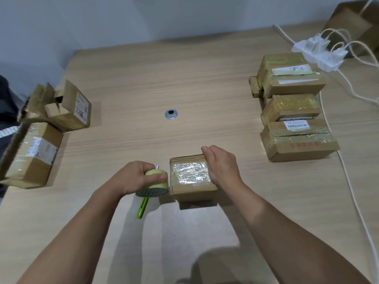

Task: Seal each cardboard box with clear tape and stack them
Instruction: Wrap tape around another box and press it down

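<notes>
So left hand (133, 177) grips the tape roll (156, 176) just beside the small box (190, 175), right hand (221, 167) holds its right side, near the table (184, 78) front edge.

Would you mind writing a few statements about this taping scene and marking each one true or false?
1. The left hand holds the tape roll. True.
2. The right hand hovers clear of the small box. False: it holds the box's right side.
3. A green cutter lies on the table. True.
4. The power strip sits on the left. False: it is at the far right.
</notes>
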Demonstrator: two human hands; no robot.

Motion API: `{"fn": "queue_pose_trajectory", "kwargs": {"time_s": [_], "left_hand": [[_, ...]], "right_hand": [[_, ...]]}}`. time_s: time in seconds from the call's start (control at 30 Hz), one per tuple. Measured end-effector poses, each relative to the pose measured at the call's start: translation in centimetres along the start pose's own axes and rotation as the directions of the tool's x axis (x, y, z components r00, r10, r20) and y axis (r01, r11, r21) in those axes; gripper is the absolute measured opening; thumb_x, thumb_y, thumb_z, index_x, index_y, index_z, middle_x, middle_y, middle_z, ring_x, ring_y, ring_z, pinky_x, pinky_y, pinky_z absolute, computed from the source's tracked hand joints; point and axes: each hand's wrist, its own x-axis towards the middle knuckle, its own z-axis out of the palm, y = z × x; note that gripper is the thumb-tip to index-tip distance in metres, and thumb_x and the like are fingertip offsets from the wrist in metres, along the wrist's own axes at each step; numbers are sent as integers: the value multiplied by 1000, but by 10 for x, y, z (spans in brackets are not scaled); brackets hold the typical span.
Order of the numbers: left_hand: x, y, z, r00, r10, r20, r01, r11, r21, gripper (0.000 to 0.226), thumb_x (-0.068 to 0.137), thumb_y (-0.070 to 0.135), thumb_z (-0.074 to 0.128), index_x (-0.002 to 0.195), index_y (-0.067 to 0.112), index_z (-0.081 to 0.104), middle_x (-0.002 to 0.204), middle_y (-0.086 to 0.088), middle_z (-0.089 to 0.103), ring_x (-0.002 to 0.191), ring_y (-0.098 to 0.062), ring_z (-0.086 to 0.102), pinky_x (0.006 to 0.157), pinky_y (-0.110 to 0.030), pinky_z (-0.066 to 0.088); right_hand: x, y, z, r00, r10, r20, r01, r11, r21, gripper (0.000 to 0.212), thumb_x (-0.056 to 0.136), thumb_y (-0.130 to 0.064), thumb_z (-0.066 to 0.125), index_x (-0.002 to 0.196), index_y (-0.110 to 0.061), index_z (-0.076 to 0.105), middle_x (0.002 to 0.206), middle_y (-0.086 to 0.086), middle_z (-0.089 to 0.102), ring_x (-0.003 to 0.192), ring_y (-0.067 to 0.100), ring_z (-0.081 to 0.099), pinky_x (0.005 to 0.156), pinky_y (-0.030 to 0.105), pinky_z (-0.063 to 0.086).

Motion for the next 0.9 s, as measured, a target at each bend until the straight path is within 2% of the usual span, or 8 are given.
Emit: {"fn": "queue_pose_trajectory", "kwargs": {"time_s": [0.1,0.2,0.33,0.43,0.57,0.67,0.77,0.9], "left_hand": [[1,-1,7,999,-9,45,13,994,-110,36,85,43,77,56,28,63,52,10,54,48,-1,47,56,-27,35],[-4,-1,14,1000,-20,9,21,985,-174,42,70,60,71,62,19,62,53,10,55,50,-2,48,56,-27,34],[-11,2,16,1000,-6,-30,1,985,-174,63,56,72,63,72,12,66,61,1,63,53,-2,53,55,-27,39],[-15,4,9,996,25,-82,-40,983,-177,59,57,72,63,72,16,64,62,1,63,54,-3,53,55,-26,40],[-22,7,-1,989,83,-123,-109,968,-224,51,61,70,63,72,20,65,61,9,60,56,-2,54,54,-23,41],[-26,7,-1,981,108,-162,-155,936,-316,41,65,67,64,71,27,63,60,11,57,56,-3,52,53,-16,38],[-27,8,5,978,141,-156,-194,889,-414,38,65,64,68,71,27,63,62,9,57,58,-4,52,53,-15,38],[-25,13,10,977,173,-128,-215,807,-550,46,65,64,72,71,20,62,63,8,54,59,-7,52,55,-18,39]], "right_hand": [[-1,-1,0,1000,1,-9,-1,1000,28,45,107,-31,45,67,-12,40,60,-4,40,62,16,37,64,32,22],[-2,1,0,1000,4,-31,-2,998,61,47,107,-31,46,63,-14,40,59,-3,40,58,11,37,60,31,26],[-1,5,-2,999,1,-40,4,991,133,49,106,-33,48,79,6,58,65,16,51,64,23,43,60,25,33],[1,6,1,999,8,-52,3,980,199,49,105,-35,49,89,9,62,76,26,58,67,23,47,65,33,34],[5,10,6,997,68,-32,-56,957,283,51,105,-41,46,90,5,62,83,25,61,72,15,49,65,32,36],[7,19,6,995,100,-21,-87,942,325,52,103,-48,44,89,-2,64,79,16,63,74,26,56,72,37,46],[10,27,4,994,112,-14,-103,950,295,45,105,-45,44,88,-11,69,85,15,69,84,28,63,79,37,49],[9,37,4,995,100,-28,-95,986,138,48,107,-37,42,83,0,60,74,14,61,75,28,54,64,27,34]]}}
